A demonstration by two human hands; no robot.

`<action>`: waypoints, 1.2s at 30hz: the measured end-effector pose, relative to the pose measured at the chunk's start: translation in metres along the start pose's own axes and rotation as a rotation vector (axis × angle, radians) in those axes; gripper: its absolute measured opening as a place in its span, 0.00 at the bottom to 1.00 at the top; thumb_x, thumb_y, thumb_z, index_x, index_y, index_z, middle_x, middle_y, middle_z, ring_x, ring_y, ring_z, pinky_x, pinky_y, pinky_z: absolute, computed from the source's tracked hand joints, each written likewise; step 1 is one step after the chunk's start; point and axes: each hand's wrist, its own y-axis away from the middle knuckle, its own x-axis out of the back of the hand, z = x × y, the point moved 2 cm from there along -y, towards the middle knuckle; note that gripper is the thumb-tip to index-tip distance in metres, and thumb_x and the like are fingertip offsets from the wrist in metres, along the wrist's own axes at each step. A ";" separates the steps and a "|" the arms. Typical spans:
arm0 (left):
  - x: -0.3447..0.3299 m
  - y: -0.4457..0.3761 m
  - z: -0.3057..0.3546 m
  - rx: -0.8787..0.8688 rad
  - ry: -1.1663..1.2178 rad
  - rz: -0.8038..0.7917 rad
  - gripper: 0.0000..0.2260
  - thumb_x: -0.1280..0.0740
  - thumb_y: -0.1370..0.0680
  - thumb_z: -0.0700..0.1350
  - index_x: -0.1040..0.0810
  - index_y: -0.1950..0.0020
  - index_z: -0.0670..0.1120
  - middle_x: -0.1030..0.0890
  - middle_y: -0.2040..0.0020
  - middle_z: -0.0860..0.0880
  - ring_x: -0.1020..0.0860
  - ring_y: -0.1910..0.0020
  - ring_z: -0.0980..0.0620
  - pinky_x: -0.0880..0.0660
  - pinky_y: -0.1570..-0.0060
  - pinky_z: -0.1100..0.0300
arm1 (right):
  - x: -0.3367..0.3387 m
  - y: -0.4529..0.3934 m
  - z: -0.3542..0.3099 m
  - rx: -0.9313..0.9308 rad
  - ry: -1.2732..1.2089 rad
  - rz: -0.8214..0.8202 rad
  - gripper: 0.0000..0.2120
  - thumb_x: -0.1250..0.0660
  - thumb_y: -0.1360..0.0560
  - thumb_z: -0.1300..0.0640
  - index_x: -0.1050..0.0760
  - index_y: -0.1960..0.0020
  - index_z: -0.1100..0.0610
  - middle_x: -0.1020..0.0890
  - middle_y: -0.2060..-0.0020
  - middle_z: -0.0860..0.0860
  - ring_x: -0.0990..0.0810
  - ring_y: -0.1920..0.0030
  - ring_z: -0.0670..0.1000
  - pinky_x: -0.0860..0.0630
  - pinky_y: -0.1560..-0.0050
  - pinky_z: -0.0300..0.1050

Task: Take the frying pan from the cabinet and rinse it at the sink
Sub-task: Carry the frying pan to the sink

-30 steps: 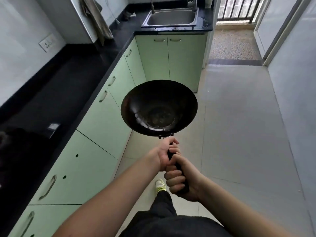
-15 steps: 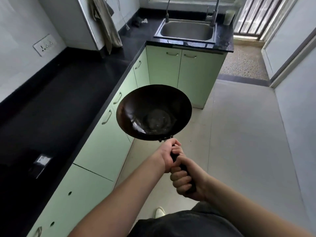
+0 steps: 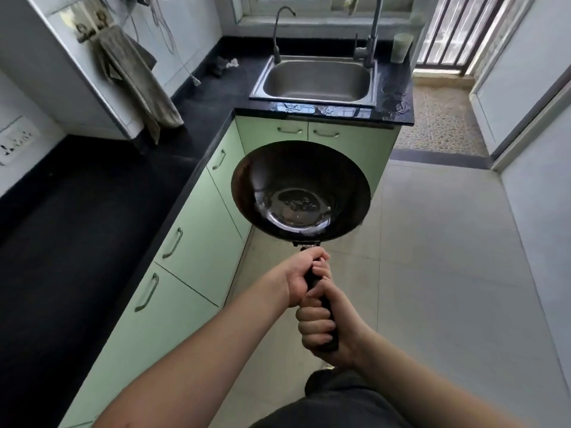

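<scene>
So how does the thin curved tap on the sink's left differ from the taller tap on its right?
The thin gooseneck tap is slimmer and shorter; the tall steel tap is thicker and runs out of the top of the picture. The gooseneck tap's spout curves over within view, while the tall tap's spout cannot be seen. Both stand at the back rim of the stainless steel sink.

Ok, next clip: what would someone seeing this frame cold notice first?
The dark frying pan fills the centre, held out over the floor with both hands stacked on its handle: the left hand nearer the bowl, the right hand below it. Beyond it, the steel sink sits in the black counter at the far end, above pale green cabinets.
</scene>
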 end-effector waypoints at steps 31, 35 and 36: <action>-0.052 -0.117 0.387 -0.008 -0.128 -0.174 0.16 0.40 0.21 0.42 0.41 0.68 0.49 0.39 0.79 0.55 0.38 0.84 0.58 0.36 0.80 0.66 | -0.155 -0.226 -0.297 0.188 0.147 0.077 0.15 0.46 0.28 0.57 0.42 0.73 0.53 0.42 0.81 0.46 0.45 0.84 0.44 0.50 0.81 0.31; -0.063 -0.142 0.419 0.047 -0.144 -0.179 0.16 0.41 0.22 0.42 0.41 0.68 0.50 0.39 0.80 0.55 0.39 0.84 0.58 0.37 0.81 0.67 | -0.162 -0.240 -0.331 0.201 0.134 0.095 0.15 0.46 0.29 0.58 0.41 0.74 0.52 0.42 0.81 0.46 0.45 0.84 0.43 0.50 0.81 0.30; -0.067 -0.149 0.427 0.060 -0.140 -0.174 0.16 0.41 0.22 0.42 0.41 0.68 0.50 0.39 0.81 0.55 0.39 0.85 0.58 0.37 0.81 0.67 | -0.162 -0.244 -0.342 0.195 0.130 0.103 0.14 0.46 0.29 0.58 0.41 0.73 0.52 0.42 0.81 0.46 0.45 0.85 0.43 0.49 0.82 0.30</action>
